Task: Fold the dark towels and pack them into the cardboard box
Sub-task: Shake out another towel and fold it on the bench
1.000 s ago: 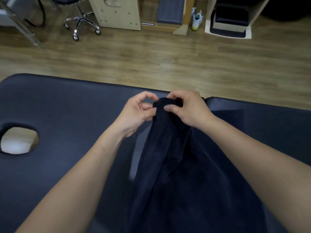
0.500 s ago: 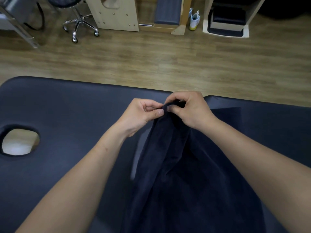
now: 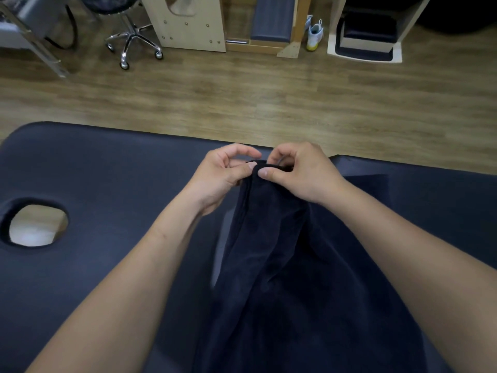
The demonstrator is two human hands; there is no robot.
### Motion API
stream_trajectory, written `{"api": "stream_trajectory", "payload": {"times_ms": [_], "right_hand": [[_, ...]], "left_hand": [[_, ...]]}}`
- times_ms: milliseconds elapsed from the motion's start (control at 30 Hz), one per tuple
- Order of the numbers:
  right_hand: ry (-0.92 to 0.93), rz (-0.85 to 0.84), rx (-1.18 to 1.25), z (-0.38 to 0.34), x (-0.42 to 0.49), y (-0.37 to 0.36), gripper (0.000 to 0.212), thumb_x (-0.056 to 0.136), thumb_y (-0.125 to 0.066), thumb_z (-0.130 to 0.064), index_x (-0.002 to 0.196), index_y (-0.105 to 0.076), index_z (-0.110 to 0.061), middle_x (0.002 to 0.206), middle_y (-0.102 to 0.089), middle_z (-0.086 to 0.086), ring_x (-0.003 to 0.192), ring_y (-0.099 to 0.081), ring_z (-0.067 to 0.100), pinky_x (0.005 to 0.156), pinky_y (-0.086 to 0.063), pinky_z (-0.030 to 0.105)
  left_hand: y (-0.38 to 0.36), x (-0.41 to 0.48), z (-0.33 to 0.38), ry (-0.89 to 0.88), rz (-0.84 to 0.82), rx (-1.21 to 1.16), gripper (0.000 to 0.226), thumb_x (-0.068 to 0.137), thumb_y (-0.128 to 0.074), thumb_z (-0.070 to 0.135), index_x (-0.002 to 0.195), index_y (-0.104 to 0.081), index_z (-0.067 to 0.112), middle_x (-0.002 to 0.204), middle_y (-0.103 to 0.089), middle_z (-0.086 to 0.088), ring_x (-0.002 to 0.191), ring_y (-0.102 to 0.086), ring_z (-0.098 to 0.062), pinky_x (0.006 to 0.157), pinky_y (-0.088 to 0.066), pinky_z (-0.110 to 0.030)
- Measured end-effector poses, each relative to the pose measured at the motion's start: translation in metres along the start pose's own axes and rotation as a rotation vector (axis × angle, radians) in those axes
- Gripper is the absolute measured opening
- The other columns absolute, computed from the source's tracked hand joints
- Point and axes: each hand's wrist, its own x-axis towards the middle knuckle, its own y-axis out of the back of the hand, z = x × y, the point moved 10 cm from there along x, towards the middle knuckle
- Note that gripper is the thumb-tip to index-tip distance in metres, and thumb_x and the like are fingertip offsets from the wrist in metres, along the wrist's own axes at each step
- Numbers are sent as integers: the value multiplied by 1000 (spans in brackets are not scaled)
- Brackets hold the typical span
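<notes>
My left hand (image 3: pixel 220 176) and right hand (image 3: pixel 301 170) pinch the dark towel's (image 3: pixel 282 265) top edge together above the massage table (image 3: pixel 107 184).

Head-worn view looks forward and down, close over left hand (image 3: pixel 219 179) and right hand (image 3: pixel 305 175); floor (image 3: pixel 242 98) at twelve o'clock, seemingly lens-bent.

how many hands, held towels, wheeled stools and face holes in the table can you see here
hands: 2, left hand and right hand
dark towel pinched by both hands: 1
wheeled stool: 1
face hole in the table: 1
total: 5
</notes>
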Motion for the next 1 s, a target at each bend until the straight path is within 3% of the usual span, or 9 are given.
{"api": "stream_trajectory", "payload": {"times_ms": [67, 200, 333, 467, 600, 733, 833, 900, 1000], "right_hand": [[-10, 36, -8, -1, 0, 0, 25, 80, -77, -37, 68, -57, -28, 55, -58, -2, 50, -44, 8, 55, -38, 24], [-17, 99, -20, -8, -3, 5, 26, 83, -74, -35, 68, -53, -29, 49, -49, -9, 45, -41, 4, 48, -30, 15], [-79, -154, 75, 8, -15, -2, 31, 80, -75, -43, 97, -52, -32, 65, -60, -12, 54, -51, 1, 58, -42, 19], [-17, -293, -118, 20, -33, 3, 29, 76, -80, -43, 92, -60, -30, 81, -64, -16, 73, -56, -3, 68, -40, 23], [41, -103, -139, 12, -48, 43, 43, 74, -82, -40, 111, -61, -37, 94, -54, -18, 83, -50, -4, 73, -37, 15], [245, -55, -46, -33, -84, 49, 35, 75, -84, -30, 82, -52, -43, 90, -55, -19, 86, -52, -1, 77, -36, 15], [373, 1, -15, -66, -106, 51, 33, 78, -81, -31, 80, -49, -40, 84, -52, -20, 80, -50, -3, 72, -35, 13], [247, -61, -19, -54, -109, 50, 32, 78, -79, -37, 93, -52, -29, 88, -56, -19, 85, -51, -1, 74, -38, 17], [49, -320, -133, -21, -124, 35, 40, 75, -78, -48, 102, -55, -31, 100, -65, -19, 98, -57, 5, 83, -47, 25]], "left_hand": [[-4, -2, 3, -4, -19, -17, 17, 84, -64, 18, 88, -79, 25, 99, -67, -30, 94, -57, -33, 90, -41, -45], [-9, -8, 7, -50, -33, -16, 20, 81, -70, 13, 99, -76, 15, 100, -76, -11, 97, -68, -21, 92, -51, -30], [-3, -18, 22, -131, -18, 56, 22, 77, -70, 6, 89, -79, 23, 85, -78, 1, 80, -72, -12, 77, -56, -24], [-8, -32, 47, -196, -78, 34, 28, 80, -66, 4, 85, -80, 27, 79, -75, 3, 74, -70, -10, 73, -56, -23], [-15, -44, 63, -207, -60, 8, 28, 79, -65, 3, 82, -80, 26, 78, -74, 4, 73, -69, -9, 74, -55, -21], [-39, -62, 87, -243, -146, -54, 30, 79, -60, -1, 80, -79, 23, 76, -74, 3, 69, -69, -8, 69, -55, -20], [-57, -73, 100, -262, -169, 2, 28, 81, -61, 2, 81, -79, 25, 78, -73, 2, 70, -67, -10, 69, -55, -21], [-67, -79, 106, -259, -165, 29, 28, 81, -61, 3, 80, -78, 25, 78, -73, 2, 70, -67, -10, 69, -55, -21], [-72, -89, 112, -262, -137, 23, 29, 80, -60, 1, 77, -78, 24, 76, -74, 4, 68, -67, -9, 67, -55, -20]]}}
